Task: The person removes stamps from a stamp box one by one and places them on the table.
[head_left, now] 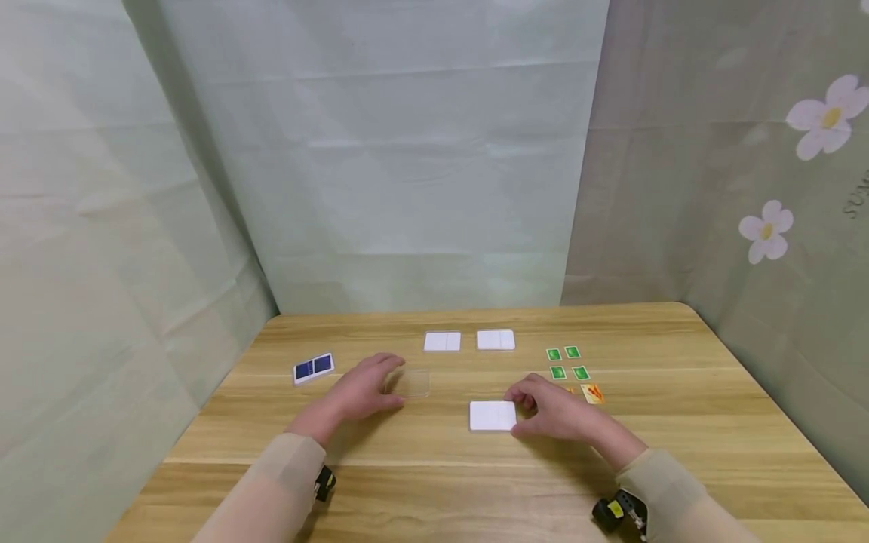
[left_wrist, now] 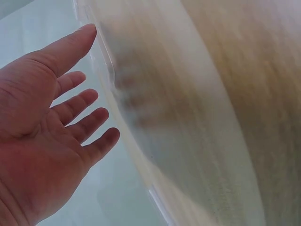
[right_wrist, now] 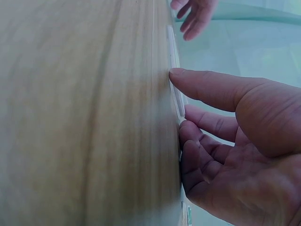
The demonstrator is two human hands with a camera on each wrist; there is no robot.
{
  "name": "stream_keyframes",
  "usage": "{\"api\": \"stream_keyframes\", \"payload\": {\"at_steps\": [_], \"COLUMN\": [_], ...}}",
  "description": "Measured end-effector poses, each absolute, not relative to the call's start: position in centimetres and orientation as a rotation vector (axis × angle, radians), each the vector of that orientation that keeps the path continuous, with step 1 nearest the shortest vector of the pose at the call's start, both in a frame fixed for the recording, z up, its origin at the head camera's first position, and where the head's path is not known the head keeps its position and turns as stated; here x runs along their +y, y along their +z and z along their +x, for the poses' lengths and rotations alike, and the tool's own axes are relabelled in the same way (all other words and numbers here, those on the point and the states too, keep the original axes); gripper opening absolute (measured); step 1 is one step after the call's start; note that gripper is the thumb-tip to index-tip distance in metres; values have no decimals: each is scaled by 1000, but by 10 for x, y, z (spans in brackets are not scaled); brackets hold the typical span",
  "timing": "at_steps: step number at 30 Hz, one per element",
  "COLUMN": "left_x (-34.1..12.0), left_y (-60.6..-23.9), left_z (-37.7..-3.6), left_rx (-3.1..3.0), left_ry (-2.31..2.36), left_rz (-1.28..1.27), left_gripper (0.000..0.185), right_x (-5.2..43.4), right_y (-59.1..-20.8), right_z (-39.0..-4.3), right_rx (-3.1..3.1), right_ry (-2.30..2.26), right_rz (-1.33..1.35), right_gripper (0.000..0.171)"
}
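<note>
My right hand (head_left: 543,411) holds the right end of a flat white case (head_left: 492,415) on the wooden table (head_left: 434,483). The thumb lies along the case's near edge and the curled fingers (right_wrist: 197,141) sit at its right corner, with the case edge (right_wrist: 175,89) showing thin and white in the right wrist view. My left hand (head_left: 363,388) lies flat with straight fingers (left_wrist: 80,110). Its fingertips rest beside a clear plastic sheet (head_left: 411,382), whose rim (left_wrist: 110,70) runs just past the thumb.
Two more white cases (head_left: 442,342) (head_left: 495,339) lie side by side further back. A blue card pair (head_left: 313,368) sits at the left. Several green cards (head_left: 566,362) and an orange one (head_left: 592,393) lie right of my right hand. Curtains close the table's far side.
</note>
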State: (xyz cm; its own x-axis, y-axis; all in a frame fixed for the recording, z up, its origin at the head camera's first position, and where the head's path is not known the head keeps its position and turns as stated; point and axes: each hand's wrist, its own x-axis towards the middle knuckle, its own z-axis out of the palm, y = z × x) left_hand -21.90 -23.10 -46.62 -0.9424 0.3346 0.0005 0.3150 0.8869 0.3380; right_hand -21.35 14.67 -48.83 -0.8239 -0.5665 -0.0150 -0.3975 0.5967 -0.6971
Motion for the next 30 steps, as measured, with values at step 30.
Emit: {"api": "stream_keyframes", "payload": {"at_steps": [30], "left_x": [-238], "left_y": [-477], "left_z": [-228], "left_rx": [2986], "left_ry": [548], "left_rz": [500], "left_gripper": [61], "right_x": [148], "right_y": [-489], "right_z": [-216], "right_rx": [2578], "right_ry": [-1080], "right_rz": [-806], "right_gripper": [45]}}
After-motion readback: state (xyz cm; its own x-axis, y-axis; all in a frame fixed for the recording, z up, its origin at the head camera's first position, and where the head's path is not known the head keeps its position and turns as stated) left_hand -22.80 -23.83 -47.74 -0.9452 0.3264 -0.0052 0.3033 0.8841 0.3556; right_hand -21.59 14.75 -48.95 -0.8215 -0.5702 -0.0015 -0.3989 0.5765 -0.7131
